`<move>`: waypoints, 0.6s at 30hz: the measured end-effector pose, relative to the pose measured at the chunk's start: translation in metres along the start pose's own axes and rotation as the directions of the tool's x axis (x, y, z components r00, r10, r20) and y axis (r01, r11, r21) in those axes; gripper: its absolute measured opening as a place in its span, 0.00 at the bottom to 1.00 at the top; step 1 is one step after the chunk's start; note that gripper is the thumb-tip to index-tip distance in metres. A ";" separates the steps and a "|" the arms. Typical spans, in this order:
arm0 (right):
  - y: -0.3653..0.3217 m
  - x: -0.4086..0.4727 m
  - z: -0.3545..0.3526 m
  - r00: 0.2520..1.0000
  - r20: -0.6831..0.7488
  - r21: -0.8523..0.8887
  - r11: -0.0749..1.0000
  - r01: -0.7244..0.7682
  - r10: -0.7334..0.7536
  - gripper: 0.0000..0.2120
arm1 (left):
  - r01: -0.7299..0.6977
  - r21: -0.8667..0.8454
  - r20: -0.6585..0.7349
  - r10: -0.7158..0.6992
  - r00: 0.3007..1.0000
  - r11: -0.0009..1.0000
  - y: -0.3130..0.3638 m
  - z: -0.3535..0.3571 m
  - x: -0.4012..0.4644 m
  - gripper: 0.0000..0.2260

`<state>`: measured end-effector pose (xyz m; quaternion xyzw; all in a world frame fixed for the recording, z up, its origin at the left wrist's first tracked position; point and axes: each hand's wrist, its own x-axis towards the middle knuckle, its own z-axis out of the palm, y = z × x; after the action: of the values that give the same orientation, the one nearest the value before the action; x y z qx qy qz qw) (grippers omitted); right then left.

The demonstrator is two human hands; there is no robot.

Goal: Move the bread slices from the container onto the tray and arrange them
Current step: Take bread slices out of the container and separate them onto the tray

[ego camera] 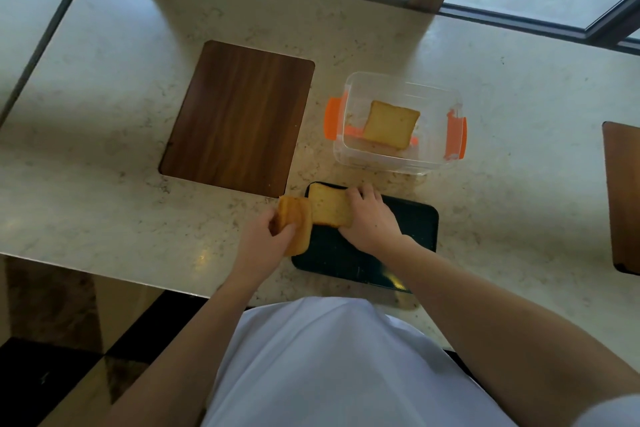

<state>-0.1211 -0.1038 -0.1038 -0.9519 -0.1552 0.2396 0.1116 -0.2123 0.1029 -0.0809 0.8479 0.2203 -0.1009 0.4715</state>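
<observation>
A dark tray (pixel 412 222) lies near the counter's front edge. My right hand (pixel 370 218) holds a bread slice (pixel 327 206) flat over the tray's far left corner. My left hand (pixel 268 239) grips another bread slice (pixel 298 222) at the tray's left edge, partly over the counter. The two slices touch side by side. Behind the tray stands a clear plastic container (pixel 433 149) with orange clips, and one more bread slice (pixel 391 123) leans inside it.
A dark wooden board (pixel 239 118) is set into the marble counter left of the container. Another wooden board (pixel 623 198) shows at the right edge. The counter's front edge (pixel 104 276) runs close to my body. Windows stand behind.
</observation>
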 end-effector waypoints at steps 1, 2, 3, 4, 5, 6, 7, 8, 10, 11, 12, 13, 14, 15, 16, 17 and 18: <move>-0.001 -0.002 -0.001 1.000 -0.002 0.003 1.000 -0.002 0.002 0.37 | 0.021 -0.020 0.015 -0.020 1.000 1.000 0.000 0.001 -0.001 0.07; -0.001 -0.004 -0.003 1.000 -0.009 0.009 1.000 -0.010 0.010 0.36 | 0.052 -0.052 0.033 -0.050 0.998 0.997 -0.001 0.002 -0.001 0.06; -0.002 -0.006 -0.006 0.999 -0.028 0.025 0.999 -0.026 0.027 0.36 | 0.092 -0.094 0.056 -0.087 0.995 0.991 -0.001 0.003 -0.001 0.06; -0.003 -0.010 -0.007 0.997 -0.063 0.059 0.997 -0.049 0.053 0.35 | 0.139 -0.141 0.082 -0.128 0.988 0.980 0.000 0.004 -0.002 0.10; -0.003 -0.014 -0.009 0.990 -0.111 0.119 0.990 -0.076 0.090 0.34 | 0.191 -0.194 0.108 -0.173 0.979 0.962 0.003 0.004 -0.002 0.17; -0.002 -0.019 -0.010 0.978 -0.153 0.221 0.970 -0.104 0.140 0.31 | 0.239 -0.247 0.130 -0.212 0.969 0.939 0.005 0.004 -0.001 0.21; -0.001 -0.025 -0.012 0.966 -0.167 0.358 0.925 -0.126 0.196 0.29 | 0.269 -0.287 0.151 -0.234 0.960 0.919 0.008 0.005 -0.001 0.24; 0.001 -0.030 -0.014 0.961 -0.143 0.499 0.855 -0.138 0.239 0.27 | 0.276 -0.304 0.170 -0.233 0.958 0.912 0.011 0.005 -0.002 0.25; 0.004 -0.041 -0.022 0.977 -0.057 0.656 0.745 -0.119 0.206 0.26 | 0.217 -0.245 0.237 -0.159 0.959 0.945 0.019 0.005 -0.001 0.21; 0.005 -0.044 -0.027 0.989 -0.027 0.676 0.731 -0.091 0.148 0.26 | 0.163 -0.180 0.290 -0.106 0.951 0.970 0.025 0.003 -0.001 0.17; 0.007 -0.047 -0.033 0.996 -0.005 0.684 0.727 -0.059 0.085 0.27 | 0.099 -0.101 0.351 -0.058 0.935 0.990 0.030 0.001 0.000 0.15; 0.008 -0.048 -0.039 0.999 0.013 0.691 0.722 -0.032 0.032 0.27 | 0.021 -0.017 0.411 -0.012 0.912 1.000 0.036 0.000 0.002 0.13; 0.010 -0.048 -0.044 0.999 0.032 0.700 0.714 -0.015 -0.010 0.25 | -0.064 0.056 0.463 0.031 0.886 0.996 0.041 -0.001 0.004 0.11; 0.012 -0.049 -0.049 0.998 0.050 0.705 0.709 -0.005 -0.043 0.23 | -0.146 0.108 0.502 0.073 0.862 0.983 0.047 -0.002 0.005 0.09; 0.014 -0.050 -0.051 0.995 0.065 0.699 0.715 0.004 -0.069 0.21 | -0.214 0.142 0.526 0.110 0.843 0.966 0.053 -0.002 0.006 0.08; 0.016 -0.050 -0.051 0.994 0.076 0.684 0.729 0.009 -0.084 0.18 | -0.264 0.166 0.534 0.139 0.834 0.950 0.057 -0.002 0.006 0.07; 0.017 -0.051 -0.050 0.993 0.084 0.673 0.740 0.007 -0.085 0.15 | -0.302 0.183 0.531 0.164 0.831 0.936 0.061 -0.002 0.006 0.06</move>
<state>-0.1351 -0.1443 -0.0443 -0.8292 -0.0879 0.3280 0.4440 -0.1782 0.0782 -0.0361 0.8658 -0.0328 -0.2897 0.4067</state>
